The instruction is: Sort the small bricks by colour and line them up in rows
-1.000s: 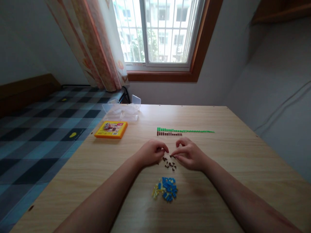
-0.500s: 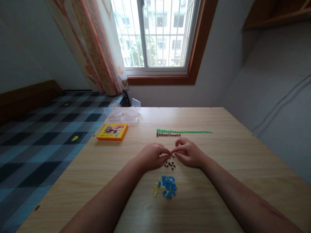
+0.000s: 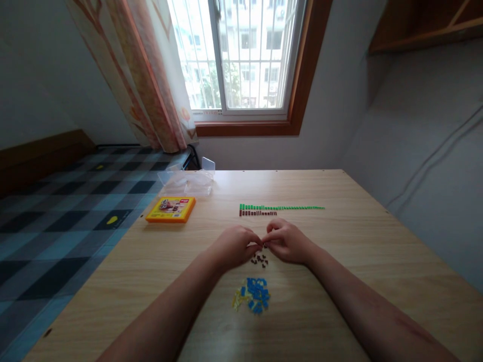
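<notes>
Loose brown pieces (image 3: 260, 260) lie in a small scatter at the middle of the worktop (image 3: 358, 241), directly below the point where the two hands meet. The left hand (image 3: 234, 246) and the right hand (image 3: 287, 244) rest knuckles-up, each with its fingers (image 3: 256, 245) pinched together, and the tips of both hands touch just above the scatter; whether a piece sits between them is too small to tell. Nearer lies a heap of blue and yellow pieces (image 3: 253, 297). Farther off run two parallel lines: a short brown row (image 3: 257, 213) and, just behind it, a longer green row (image 3: 281, 207). At far left stand an orange box (image 3: 171, 209) and a clear plastic container (image 3: 187, 181). A bed (image 3: 56, 216) with a checked cover adjoins the worktop's left edge.
</notes>
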Demonstrator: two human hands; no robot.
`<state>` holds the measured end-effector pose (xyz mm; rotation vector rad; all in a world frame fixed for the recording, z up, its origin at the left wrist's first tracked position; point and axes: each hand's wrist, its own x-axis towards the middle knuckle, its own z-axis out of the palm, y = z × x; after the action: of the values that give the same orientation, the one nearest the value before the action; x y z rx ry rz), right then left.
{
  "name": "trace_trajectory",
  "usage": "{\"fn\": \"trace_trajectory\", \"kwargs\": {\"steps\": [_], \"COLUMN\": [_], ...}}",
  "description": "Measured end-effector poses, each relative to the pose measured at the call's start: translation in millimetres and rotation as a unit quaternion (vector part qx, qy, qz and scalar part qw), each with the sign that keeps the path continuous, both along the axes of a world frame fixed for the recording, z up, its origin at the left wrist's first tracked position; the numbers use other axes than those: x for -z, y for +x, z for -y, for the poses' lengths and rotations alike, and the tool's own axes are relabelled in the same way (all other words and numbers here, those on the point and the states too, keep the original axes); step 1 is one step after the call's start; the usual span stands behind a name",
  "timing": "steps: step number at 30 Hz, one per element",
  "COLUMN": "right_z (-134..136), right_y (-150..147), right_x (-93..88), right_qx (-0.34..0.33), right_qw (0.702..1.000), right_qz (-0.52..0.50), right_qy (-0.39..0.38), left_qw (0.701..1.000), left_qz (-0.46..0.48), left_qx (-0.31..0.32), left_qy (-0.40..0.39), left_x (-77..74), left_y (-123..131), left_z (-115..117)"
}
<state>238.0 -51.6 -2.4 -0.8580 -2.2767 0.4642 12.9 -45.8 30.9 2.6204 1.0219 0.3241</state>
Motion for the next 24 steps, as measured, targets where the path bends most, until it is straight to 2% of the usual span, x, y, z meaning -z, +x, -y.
{"fn": "trace_trajectory", "kwargs": {"steps": [11,24], "right_z": [-3.5,-4.3], "right_y": [8.1,6.7], "right_x": [1.6,2.3], "right_qx": [0.026,0.054], "right_qw": [1.000,0.998], "right_qz": [0.004,0.033], "right_qy": [0.004,0.014], "left_qw": [0.998,0.999], "left_qz": [-0.025,-0.033], "left_qx": [-0.054,-0.021], "left_qy": [0.023,0.019], "left_x": [-4.6,-4.4], "left_y": [-9.2,-3.1], "left_z": [-6.8,1.4]}}
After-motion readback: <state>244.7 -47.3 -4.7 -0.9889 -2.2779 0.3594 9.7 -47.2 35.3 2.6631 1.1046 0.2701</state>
